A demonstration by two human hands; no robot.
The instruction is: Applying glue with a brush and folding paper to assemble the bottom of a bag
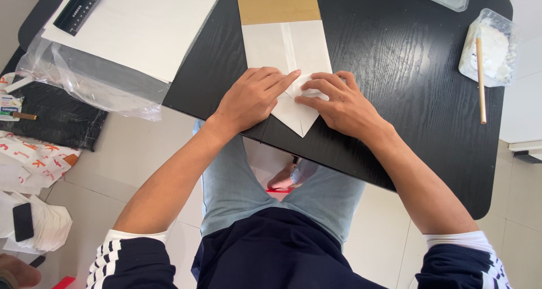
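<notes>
A folded white paper piece [288, 46] with a brown band at its far end lies on the black table [395, 57]. Its near end is folded into a point. My left hand [251, 97] presses flat on the left side of that folded point, index finger stretched toward the centre crease. My right hand [339, 103] presses on the right side, fingertips meeting the left hand's over the paper. Both hands hide most of the folded corners.
At the far left lie large white sheets [141, 23] in clear plastic wrap, with a black ruler [82, 7] on top. A clear tub of white paste [490, 46] with a wooden stick [480, 80] stands at right. Bags and a phone [22, 221] lie on the tiled floor.
</notes>
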